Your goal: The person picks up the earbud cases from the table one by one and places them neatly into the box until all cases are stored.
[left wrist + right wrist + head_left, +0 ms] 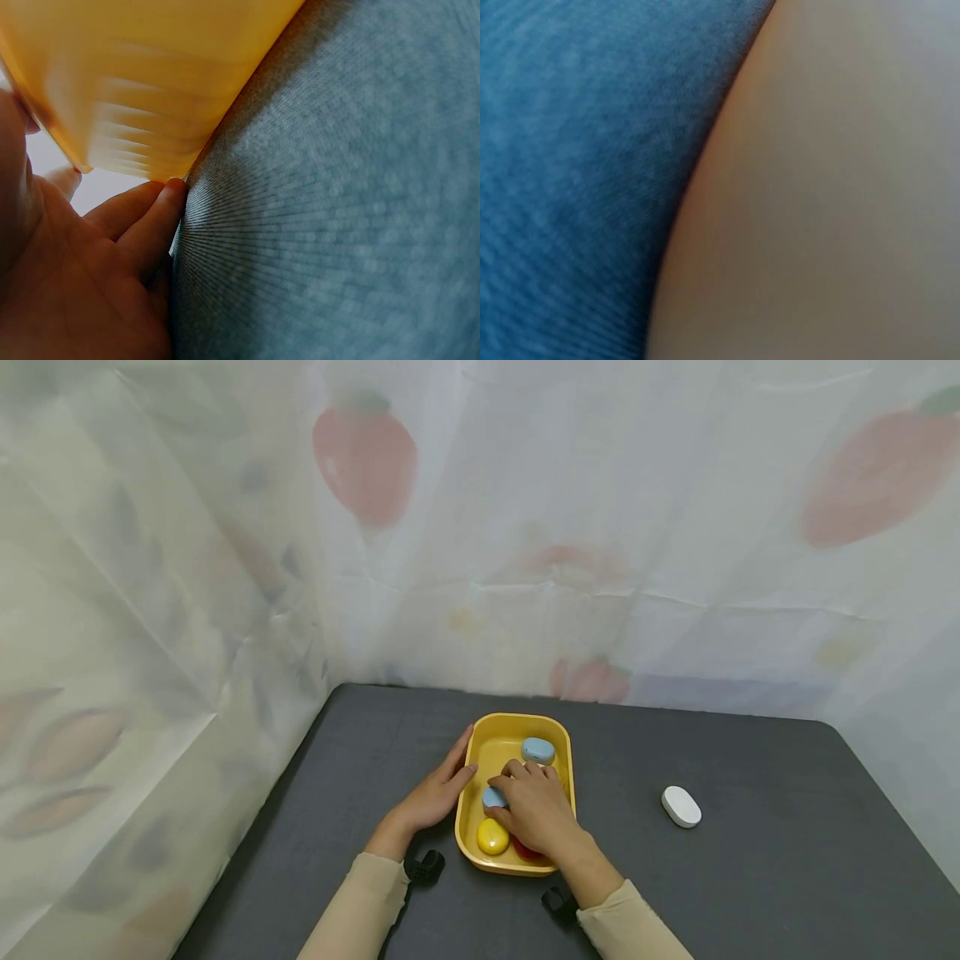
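Note:
A yellow tray [517, 867] with rounded corners lies on the dark table. My left hand [433, 795] holds its left side, thumb over the rim and the other fingers against the outer wall; the left wrist view shows those fingertips touching the tray wall [150, 67]. Inside the tray, my right hand [536, 806] has thumb and forefinger around a small light blue rounded piece [492, 798], partly hidden. Near it are a glossy yellow rounded piece [492, 837] and a red one [525, 850], mostly covered by the hand. Another light blue oval case [538, 749] sits beyond the fingers.
A white oval case [681, 807] lies on the table [780, 827] to the right of the tray. Behind and to the left hangs a pale curtain [480, 527] with fruit prints. The right wrist view is mostly filled by a blurred pale surface [817, 195].

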The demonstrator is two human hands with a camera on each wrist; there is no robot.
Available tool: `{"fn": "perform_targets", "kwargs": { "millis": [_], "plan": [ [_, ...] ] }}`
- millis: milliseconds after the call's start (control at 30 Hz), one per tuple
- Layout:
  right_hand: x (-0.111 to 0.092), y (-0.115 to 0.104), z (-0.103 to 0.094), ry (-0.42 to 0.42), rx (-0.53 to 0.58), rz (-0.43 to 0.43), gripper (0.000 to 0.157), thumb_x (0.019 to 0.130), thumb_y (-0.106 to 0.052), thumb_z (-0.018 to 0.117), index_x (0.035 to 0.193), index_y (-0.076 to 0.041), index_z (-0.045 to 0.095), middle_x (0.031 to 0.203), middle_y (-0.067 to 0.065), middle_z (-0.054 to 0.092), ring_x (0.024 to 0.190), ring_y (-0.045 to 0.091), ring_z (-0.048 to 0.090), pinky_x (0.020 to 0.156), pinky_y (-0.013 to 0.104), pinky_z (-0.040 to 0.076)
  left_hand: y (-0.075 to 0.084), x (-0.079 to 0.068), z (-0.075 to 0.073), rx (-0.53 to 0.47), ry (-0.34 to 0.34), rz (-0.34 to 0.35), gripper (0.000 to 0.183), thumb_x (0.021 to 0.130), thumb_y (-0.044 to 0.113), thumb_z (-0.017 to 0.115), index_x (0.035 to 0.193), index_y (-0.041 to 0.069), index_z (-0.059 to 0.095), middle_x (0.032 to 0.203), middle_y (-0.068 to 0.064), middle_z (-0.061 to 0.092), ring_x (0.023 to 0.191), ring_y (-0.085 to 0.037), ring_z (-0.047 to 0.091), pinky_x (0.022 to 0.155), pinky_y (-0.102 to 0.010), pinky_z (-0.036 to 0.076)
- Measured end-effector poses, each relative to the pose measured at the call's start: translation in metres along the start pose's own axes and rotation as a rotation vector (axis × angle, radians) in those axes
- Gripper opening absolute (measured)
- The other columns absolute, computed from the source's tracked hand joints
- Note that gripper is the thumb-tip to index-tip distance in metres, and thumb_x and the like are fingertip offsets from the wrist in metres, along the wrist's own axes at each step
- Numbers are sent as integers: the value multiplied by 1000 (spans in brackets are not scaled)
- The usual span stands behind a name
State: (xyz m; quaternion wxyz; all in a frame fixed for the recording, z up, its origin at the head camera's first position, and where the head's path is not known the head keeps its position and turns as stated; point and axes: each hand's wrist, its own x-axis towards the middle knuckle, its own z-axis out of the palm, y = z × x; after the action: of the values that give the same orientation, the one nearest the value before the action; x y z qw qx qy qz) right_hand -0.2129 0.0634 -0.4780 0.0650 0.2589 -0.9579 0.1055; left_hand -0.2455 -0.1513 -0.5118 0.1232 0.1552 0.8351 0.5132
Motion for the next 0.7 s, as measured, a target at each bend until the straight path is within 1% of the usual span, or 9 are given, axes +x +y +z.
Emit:
{"fn": "perform_targets", "kwargs": {
  "millis": [133,267,333,433,567,667,700],
  "plan": [
    [0,0,1,10,-5,1,42,93,-48,77,125,-22,76,116,-1,65,104,23,56,92,46,46,1,0,0,-1,-4,-4,62,113,45,39,158,61,0,174,13,9,161,-18,15,128,-51,23],
    [0,0,1,6,-6,8,42,92,-48,77,126,-23,76,117,-1,64,105,24,55,93,46,45,0,0,0,3,-1,0,63,113,46,39,160,57,1,174,11,10,161,-20,16,128,-52,23],
    [0,0,1,3,-4,10,42,92,-48,77,126,-23,76,117,-1,64,105,24,55,93,46,45,0,0,0,6,-2,0,64,112,46,39,163,53,1,174,11,10,161,-21,17,128,-53,24],
    [0,0,0,1,-2,11,42,92,-48,77,126,-23,75,118,0,64,106,24,55,93,46,45,0,0,0,6,-3,-11,63,112,46,40,161,56,1,173,12,10,161,-20,17,128,-53,23],
    [-1,0,0,2,-1,10,42,93,-48,76,127,-23,75,119,0,64,107,25,56,93,46,46,0,-1,0,-1,1,3,64,114,40,40,163,51,1,175,7,10,161,-24,17,127,-56,23],
    [-2,0,-2,5,2,7,42,93,-48,76,127,-23,75,120,1,64,109,26,56,94,47,46,0,0,1,0,4,7,65,114,39,40,166,44,2,175,6,10,161,-26,17,127,-57,23],
    [-2,0,-2,8,3,6,42,93,-48,76,127,-23,75,120,1,64,109,26,56,94,47,46,0,0,1,1,3,6,65,114,39,40,166,44,2,175,6,10,161,-25,17,127,-57,22]
  ]
}}
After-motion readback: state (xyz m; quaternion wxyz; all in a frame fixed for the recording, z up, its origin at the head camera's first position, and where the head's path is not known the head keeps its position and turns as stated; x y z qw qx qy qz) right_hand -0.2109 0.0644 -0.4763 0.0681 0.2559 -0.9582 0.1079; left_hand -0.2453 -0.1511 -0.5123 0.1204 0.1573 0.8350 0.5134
